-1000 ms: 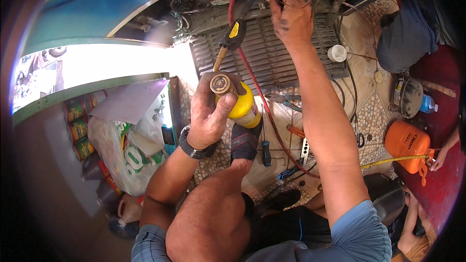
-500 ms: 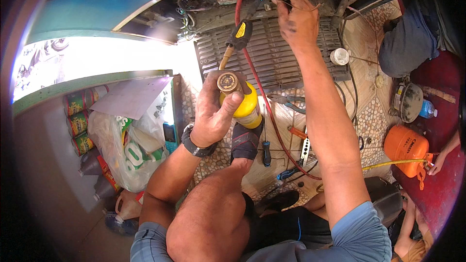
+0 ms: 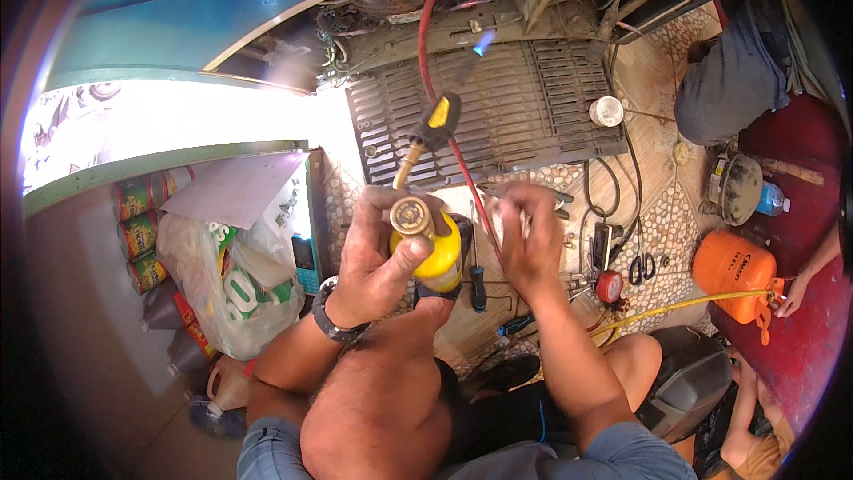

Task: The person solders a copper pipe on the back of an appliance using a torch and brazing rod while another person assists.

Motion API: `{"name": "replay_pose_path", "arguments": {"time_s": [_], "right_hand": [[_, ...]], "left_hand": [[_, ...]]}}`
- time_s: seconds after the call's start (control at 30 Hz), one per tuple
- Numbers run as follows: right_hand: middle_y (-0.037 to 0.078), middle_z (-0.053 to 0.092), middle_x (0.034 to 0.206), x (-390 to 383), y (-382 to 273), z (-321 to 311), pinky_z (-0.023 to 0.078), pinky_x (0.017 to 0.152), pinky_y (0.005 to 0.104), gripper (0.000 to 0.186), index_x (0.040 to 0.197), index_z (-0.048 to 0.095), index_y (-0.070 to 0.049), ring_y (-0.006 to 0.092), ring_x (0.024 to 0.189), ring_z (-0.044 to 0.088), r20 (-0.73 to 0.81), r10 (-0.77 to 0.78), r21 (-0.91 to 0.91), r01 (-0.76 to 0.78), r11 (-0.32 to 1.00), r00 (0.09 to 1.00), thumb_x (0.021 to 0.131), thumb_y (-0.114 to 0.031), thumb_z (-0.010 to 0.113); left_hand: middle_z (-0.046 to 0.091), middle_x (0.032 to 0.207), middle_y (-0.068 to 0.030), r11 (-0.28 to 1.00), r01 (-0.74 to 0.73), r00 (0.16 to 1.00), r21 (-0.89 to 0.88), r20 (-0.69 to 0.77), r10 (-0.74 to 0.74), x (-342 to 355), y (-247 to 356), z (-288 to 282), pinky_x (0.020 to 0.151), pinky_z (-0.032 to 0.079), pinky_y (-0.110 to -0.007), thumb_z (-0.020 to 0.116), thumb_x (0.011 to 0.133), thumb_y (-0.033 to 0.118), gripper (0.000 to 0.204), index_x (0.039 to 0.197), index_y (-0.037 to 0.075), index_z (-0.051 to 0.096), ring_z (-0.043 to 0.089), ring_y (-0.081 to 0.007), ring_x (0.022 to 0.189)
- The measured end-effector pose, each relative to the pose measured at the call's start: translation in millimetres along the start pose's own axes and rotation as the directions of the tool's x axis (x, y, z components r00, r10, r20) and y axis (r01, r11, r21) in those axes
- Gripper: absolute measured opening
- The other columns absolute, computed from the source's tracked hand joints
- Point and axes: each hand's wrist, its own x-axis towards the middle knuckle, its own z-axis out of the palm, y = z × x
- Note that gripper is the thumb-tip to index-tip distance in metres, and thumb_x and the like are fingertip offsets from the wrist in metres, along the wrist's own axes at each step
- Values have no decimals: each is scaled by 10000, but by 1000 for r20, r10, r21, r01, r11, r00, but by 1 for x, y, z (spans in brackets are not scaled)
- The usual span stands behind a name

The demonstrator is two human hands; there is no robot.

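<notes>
My left hand [image 3: 366,253] is wrapped round a gas torch, its fingers at the neck of the yellow canister [image 3: 437,265]. A bent brass tube leads to the black torch head [image 3: 437,121], and a blue flame [image 3: 483,43] burns at the nozzle above a dark slatted grille [image 3: 533,102]. Beside the canister, my right hand [image 3: 531,236] is raised with fingers curled and smeared by motion; whether it holds anything is unclear. A red hose [image 3: 425,40] runs behind the torch head and down between my hands. Pliers [image 3: 562,201] lie partly hidden behind my right hand.
Below the hands lie a screwdriver [image 3: 478,289], a red gauge [image 3: 609,286] and scissors [image 3: 641,268]. At right, another person's hand [image 3: 791,295] touches an orange gas cylinder [image 3: 734,265] with a yellow hose [image 3: 675,309]. A white cup [image 3: 607,112] stands by the grille; a blue panel [image 3: 267,4] overhangs it.
My right hand has come back from beside the flame, where it held a thin wire-like piece, to near the canister. The torch stays in my left hand, its flame now away from the parts.
</notes>
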Motion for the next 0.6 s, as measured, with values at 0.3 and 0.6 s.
{"name": "replay_pose_path", "arguments": {"time_s": [0.3, 0.6], "right_hand": [[241, 534, 1295, -103, -63, -45, 432, 1045, 478, 759, 1412, 437, 5, 418, 1194, 551, 279, 37, 37, -49, 998, 960, 843, -357, 787], [223, 517, 1280, -154, -52, -62, 435, 1031, 500, 893, 1424, 410, -15, 431, 1173, 544, 176, 132, 82, -148, 986, 976, 736, -359, 864]], "left_hand": [[597, 1222, -164, 984, 162, 878, 78, 443, -180, -14, 23, 28, 1033, 423, -416, 628, 987, 399, 528, 1292, -19, 525, 577, -278, 1156], [628, 1096, -178, 996, -81, 626, 28, 780, 29, -5, 38, 111, 867, 492, -441, 706, 928, 413, 561, 1296, 26, 536, 632, -348, 1002]]}}
